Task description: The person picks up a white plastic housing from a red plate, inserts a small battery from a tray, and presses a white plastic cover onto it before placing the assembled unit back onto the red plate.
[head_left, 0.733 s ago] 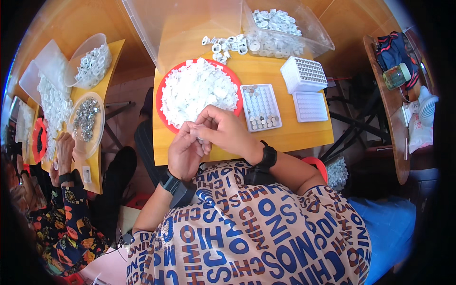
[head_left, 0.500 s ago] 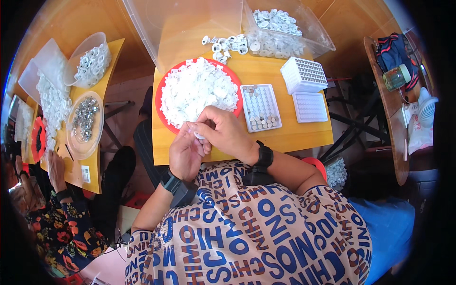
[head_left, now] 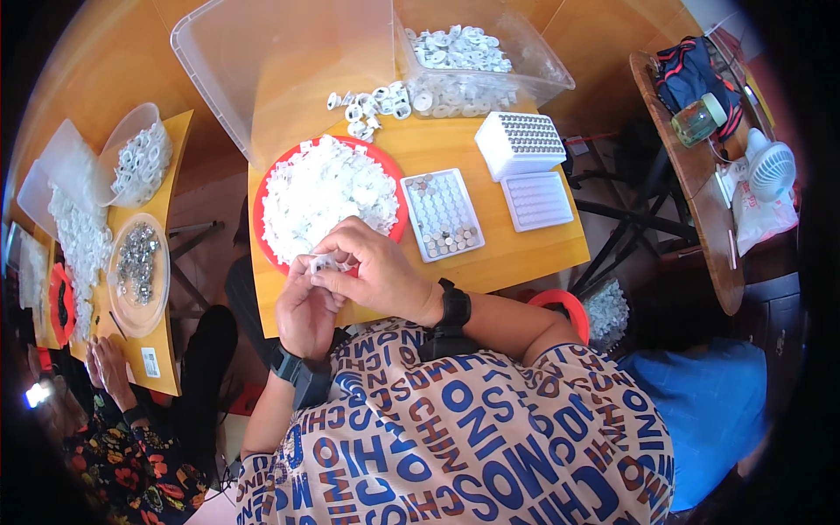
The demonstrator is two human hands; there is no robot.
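My left hand (head_left: 304, 308) and my right hand (head_left: 376, 267) meet over the near edge of a small wooden table (head_left: 516, 255). Together they pinch a small white plastic piece (head_left: 325, 262) between the fingertips. Just beyond them stands a red round tray (head_left: 261, 223) heaped with small white plastic parts (head_left: 322, 190). To its right lies a white grid tray (head_left: 444, 214) with small metal pieces in some cells. Both wrists wear black watches.
Two more white grid trays (head_left: 520, 143) (head_left: 540, 199) lie at the table's right. Clear plastic bins (head_left: 472, 54) with white rings stand behind. Another person's hands (head_left: 107, 360) rest at a left table with bowls of parts (head_left: 138, 260). A side table at the right holds a small fan (head_left: 770, 171).
My hands stay together at the table's near edge, with the fingers working the small white piece. Nothing on the table has moved.
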